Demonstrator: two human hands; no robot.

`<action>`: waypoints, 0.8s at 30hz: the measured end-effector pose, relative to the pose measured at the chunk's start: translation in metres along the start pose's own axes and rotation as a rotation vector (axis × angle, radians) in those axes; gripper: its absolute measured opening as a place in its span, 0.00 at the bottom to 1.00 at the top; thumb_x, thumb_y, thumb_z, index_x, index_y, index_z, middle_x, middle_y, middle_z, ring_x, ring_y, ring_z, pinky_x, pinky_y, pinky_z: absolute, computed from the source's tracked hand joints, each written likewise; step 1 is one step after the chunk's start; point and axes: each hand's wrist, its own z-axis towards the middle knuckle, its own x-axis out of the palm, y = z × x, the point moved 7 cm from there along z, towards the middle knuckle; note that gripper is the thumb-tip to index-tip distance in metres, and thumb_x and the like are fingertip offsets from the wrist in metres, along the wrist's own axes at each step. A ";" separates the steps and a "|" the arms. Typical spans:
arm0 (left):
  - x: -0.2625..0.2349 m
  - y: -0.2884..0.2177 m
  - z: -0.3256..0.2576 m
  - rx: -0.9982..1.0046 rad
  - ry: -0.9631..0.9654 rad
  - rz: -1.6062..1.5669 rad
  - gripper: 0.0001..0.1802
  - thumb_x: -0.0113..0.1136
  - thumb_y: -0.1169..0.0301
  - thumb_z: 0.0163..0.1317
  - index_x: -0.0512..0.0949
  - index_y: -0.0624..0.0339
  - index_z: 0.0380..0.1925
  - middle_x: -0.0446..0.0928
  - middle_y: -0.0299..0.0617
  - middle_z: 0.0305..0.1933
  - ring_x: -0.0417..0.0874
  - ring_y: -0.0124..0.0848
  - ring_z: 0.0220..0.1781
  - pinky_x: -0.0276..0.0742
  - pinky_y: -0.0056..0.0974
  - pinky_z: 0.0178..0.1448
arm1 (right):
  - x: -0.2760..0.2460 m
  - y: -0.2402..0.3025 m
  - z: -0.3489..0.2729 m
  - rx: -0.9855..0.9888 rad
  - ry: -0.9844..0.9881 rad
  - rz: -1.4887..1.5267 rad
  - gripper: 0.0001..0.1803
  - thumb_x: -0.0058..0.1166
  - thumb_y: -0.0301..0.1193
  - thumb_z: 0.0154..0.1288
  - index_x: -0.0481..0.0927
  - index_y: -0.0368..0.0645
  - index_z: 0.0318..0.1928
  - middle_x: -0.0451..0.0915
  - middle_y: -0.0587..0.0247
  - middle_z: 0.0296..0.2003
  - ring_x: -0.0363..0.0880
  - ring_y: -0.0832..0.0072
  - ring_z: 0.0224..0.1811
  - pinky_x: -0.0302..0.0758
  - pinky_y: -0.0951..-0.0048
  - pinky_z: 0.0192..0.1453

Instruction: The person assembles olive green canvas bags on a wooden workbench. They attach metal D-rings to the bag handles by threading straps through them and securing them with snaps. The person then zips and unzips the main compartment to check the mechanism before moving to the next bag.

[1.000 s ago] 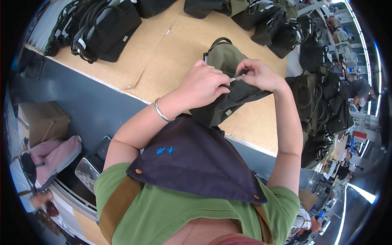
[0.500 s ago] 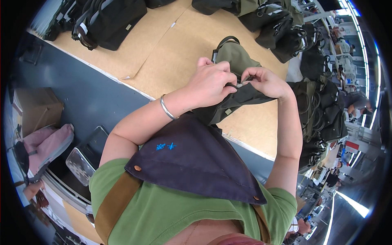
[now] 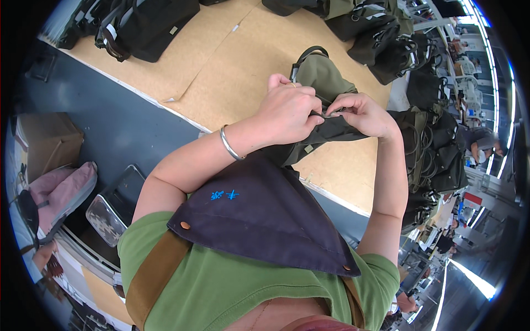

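A black and olive-green bag [image 3: 326, 73] lies at the near edge of the table, its dark handle loop curving up at the far side. My left hand [image 3: 291, 113] grips the bag's black edge between thumb and fingers. Close beside it, my right hand [image 3: 364, 114] pinches the same edge, where a small pale bit shows at the fingertips. What that bit is, I cannot make out. Black fabric of the bag hangs toward my dark apron [image 3: 259, 215], with a small light tag [image 3: 308, 149] on it.
The table [image 3: 221, 71] has a brown paper-like cover. Black bags [image 3: 149, 33] stand at the far left, and more dark bags [image 3: 381, 49] line the far right. Another pile [image 3: 436, 149] is right of my right arm. A cardboard box [image 3: 49, 140] and a chair [image 3: 113, 212] are at left.
Both hands stay on the bag's edge with only slight finger movement. The whole view has shifted a little.
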 end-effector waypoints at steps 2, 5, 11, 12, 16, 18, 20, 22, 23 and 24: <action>0.001 0.000 0.000 -0.001 -0.007 0.002 0.05 0.67 0.64 0.54 0.84 0.51 0.28 0.75 0.35 0.26 0.78 0.33 0.35 0.55 0.44 0.57 | 0.001 0.004 -0.001 -0.009 -0.008 -0.016 0.16 0.48 0.13 0.59 0.84 0.39 0.43 0.80 0.70 0.33 0.72 0.85 0.32 0.68 0.81 0.37; 0.002 0.000 0.000 0.002 -0.024 -0.014 0.05 0.66 0.64 0.54 0.84 0.51 0.27 0.75 0.34 0.26 0.78 0.32 0.35 0.55 0.44 0.57 | -0.001 0.002 -0.002 0.021 -0.014 -0.030 0.15 0.49 0.13 0.59 0.84 0.39 0.43 0.80 0.69 0.33 0.74 0.84 0.33 0.69 0.81 0.38; 0.002 0.003 0.000 -0.011 -0.020 -0.011 0.06 0.66 0.64 0.54 0.83 0.52 0.26 0.75 0.34 0.25 0.78 0.32 0.34 0.55 0.46 0.57 | 0.003 0.010 -0.001 0.039 -0.052 -0.059 0.14 0.49 0.11 0.59 0.83 0.36 0.41 0.78 0.67 0.33 0.75 0.82 0.34 0.70 0.80 0.40; 0.003 0.003 0.000 -0.012 -0.023 -0.012 0.05 0.66 0.64 0.54 0.83 0.52 0.26 0.75 0.34 0.25 0.78 0.32 0.34 0.55 0.47 0.58 | 0.003 0.009 -0.001 0.057 -0.056 -0.034 0.14 0.49 0.11 0.59 0.83 0.35 0.40 0.77 0.66 0.33 0.74 0.82 0.34 0.69 0.80 0.39; 0.003 0.004 -0.001 -0.019 -0.029 -0.011 0.05 0.66 0.64 0.54 0.84 0.51 0.26 0.75 0.34 0.25 0.79 0.31 0.35 0.54 0.48 0.60 | 0.003 0.012 0.000 0.010 -0.057 -0.053 0.14 0.49 0.12 0.59 0.84 0.35 0.41 0.79 0.66 0.33 0.78 0.81 0.35 0.73 0.79 0.41; 0.003 0.004 -0.001 -0.026 -0.028 -0.014 0.05 0.66 0.64 0.54 0.84 0.52 0.26 0.75 0.34 0.25 0.79 0.31 0.35 0.54 0.49 0.61 | 0.003 0.014 0.001 -0.007 -0.056 -0.075 0.13 0.50 0.12 0.59 0.84 0.35 0.41 0.79 0.66 0.33 0.77 0.81 0.35 0.72 0.79 0.41; 0.003 0.005 -0.001 -0.037 -0.025 -0.020 0.05 0.66 0.64 0.54 0.84 0.52 0.26 0.75 0.34 0.25 0.79 0.32 0.35 0.54 0.49 0.62 | 0.003 0.013 0.001 -0.005 -0.062 -0.084 0.13 0.50 0.12 0.59 0.84 0.36 0.41 0.79 0.66 0.32 0.77 0.81 0.35 0.72 0.80 0.40; 0.003 0.005 -0.001 -0.046 -0.017 -0.027 0.05 0.66 0.64 0.54 0.84 0.52 0.26 0.75 0.34 0.25 0.79 0.32 0.36 0.53 0.49 0.62 | 0.003 0.013 0.001 -0.016 -0.068 -0.095 0.13 0.51 0.13 0.59 0.84 0.36 0.41 0.78 0.67 0.31 0.76 0.82 0.34 0.71 0.80 0.39; 0.003 0.005 -0.001 -0.049 -0.013 -0.030 0.05 0.66 0.64 0.54 0.84 0.52 0.26 0.75 0.34 0.25 0.79 0.32 0.36 0.53 0.49 0.62 | 0.003 0.013 0.000 -0.027 -0.071 -0.100 0.13 0.51 0.13 0.59 0.84 0.36 0.41 0.78 0.67 0.31 0.76 0.82 0.33 0.71 0.80 0.39; 0.002 0.004 -0.001 -0.051 -0.015 -0.031 0.05 0.66 0.65 0.54 0.84 0.52 0.26 0.75 0.34 0.25 0.79 0.32 0.36 0.53 0.49 0.62 | 0.003 0.013 0.000 -0.039 -0.074 -0.106 0.13 0.51 0.13 0.59 0.84 0.37 0.41 0.78 0.67 0.30 0.75 0.82 0.33 0.71 0.80 0.38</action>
